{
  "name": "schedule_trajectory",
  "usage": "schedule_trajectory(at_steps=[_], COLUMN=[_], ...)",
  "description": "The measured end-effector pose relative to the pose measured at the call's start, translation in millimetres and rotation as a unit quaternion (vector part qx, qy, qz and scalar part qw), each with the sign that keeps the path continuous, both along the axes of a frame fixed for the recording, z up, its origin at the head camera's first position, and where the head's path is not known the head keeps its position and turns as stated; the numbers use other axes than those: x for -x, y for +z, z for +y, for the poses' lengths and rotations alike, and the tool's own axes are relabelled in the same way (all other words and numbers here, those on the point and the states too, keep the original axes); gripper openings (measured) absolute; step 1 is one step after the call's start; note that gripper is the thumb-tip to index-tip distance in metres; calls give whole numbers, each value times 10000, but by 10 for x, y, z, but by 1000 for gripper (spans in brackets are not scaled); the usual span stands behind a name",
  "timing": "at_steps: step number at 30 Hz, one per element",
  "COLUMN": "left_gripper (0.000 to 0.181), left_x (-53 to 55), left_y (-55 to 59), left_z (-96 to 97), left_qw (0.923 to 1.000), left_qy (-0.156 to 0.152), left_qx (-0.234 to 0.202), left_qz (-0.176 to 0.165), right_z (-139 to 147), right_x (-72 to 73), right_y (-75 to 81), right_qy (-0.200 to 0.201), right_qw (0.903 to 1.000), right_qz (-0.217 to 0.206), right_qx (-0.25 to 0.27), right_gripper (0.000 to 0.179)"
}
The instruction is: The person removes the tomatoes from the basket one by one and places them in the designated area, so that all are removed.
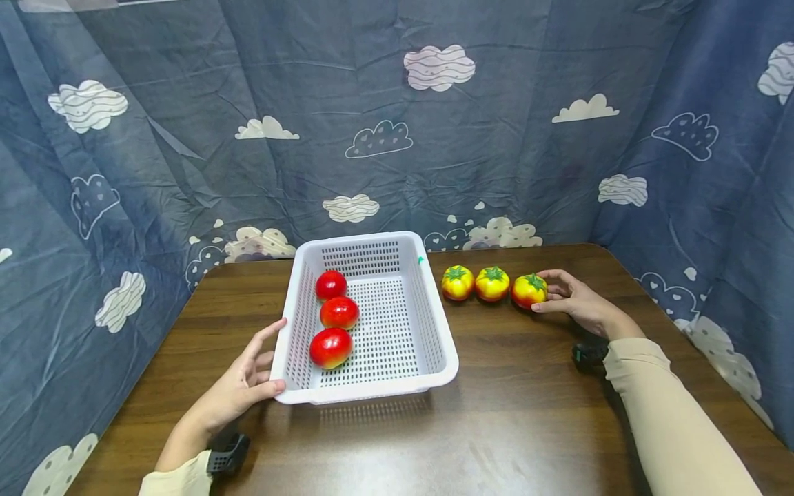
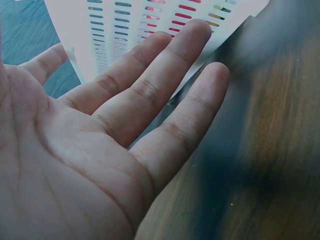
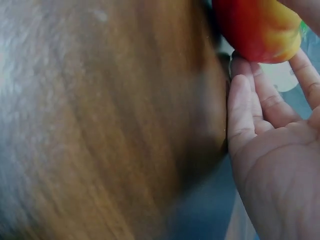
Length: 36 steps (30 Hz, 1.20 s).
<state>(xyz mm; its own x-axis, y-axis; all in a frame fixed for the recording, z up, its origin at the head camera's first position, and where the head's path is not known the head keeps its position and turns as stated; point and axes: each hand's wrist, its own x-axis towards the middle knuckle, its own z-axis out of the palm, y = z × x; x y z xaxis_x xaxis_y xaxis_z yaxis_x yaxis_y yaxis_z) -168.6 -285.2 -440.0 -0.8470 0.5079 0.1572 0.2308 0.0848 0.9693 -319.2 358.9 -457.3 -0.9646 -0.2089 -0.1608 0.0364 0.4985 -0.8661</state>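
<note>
A white perforated plastic basket [image 1: 441,324] stands on the table, with three glossy red fruits in a row along its left side: far [image 1: 331,284], middle [image 1: 339,313] and near [image 1: 331,348]. My left hand [image 1: 238,382] rests against the basket's left side, thumb at the near corner and index finger at the rim. Its fingers [image 2: 150,90] look extended beside the slotted wall in the left wrist view. Right of the basket, a yellow-and-red tomato [image 1: 529,291] with a green leafy top is held between the thumb and fingers of my right hand [image 1: 579,303].
Two similar tomatoes, one nearer the basket [image 1: 457,283] and one in the middle [image 1: 492,284], sit left of the held one. Brown wood-grain table [image 1: 496,399] extends in front. A dark blue cloud-patterned curtain [image 1: 347,83] hangs behind and at both sides.
</note>
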Motion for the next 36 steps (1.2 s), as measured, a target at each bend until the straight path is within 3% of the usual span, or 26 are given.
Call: schedule_trajectory(at_steps=[7,36], left_gripper=[89,91], left_x=[-10,23], left_y=[-6,-31], left_z=[-17,-51], left_qw=[10000,9999], left_qy=[44,15], left_qx=[61,78], left_qz=[-20,-87], right_z=[-38,-35], right_x=[-29,-10], right_y=[-19,-14], right_qy=[-16,-86], right_qw=[9994,9989], right_qz=[-87,-99], right_qx=[342,441], right_gripper=[90,93])
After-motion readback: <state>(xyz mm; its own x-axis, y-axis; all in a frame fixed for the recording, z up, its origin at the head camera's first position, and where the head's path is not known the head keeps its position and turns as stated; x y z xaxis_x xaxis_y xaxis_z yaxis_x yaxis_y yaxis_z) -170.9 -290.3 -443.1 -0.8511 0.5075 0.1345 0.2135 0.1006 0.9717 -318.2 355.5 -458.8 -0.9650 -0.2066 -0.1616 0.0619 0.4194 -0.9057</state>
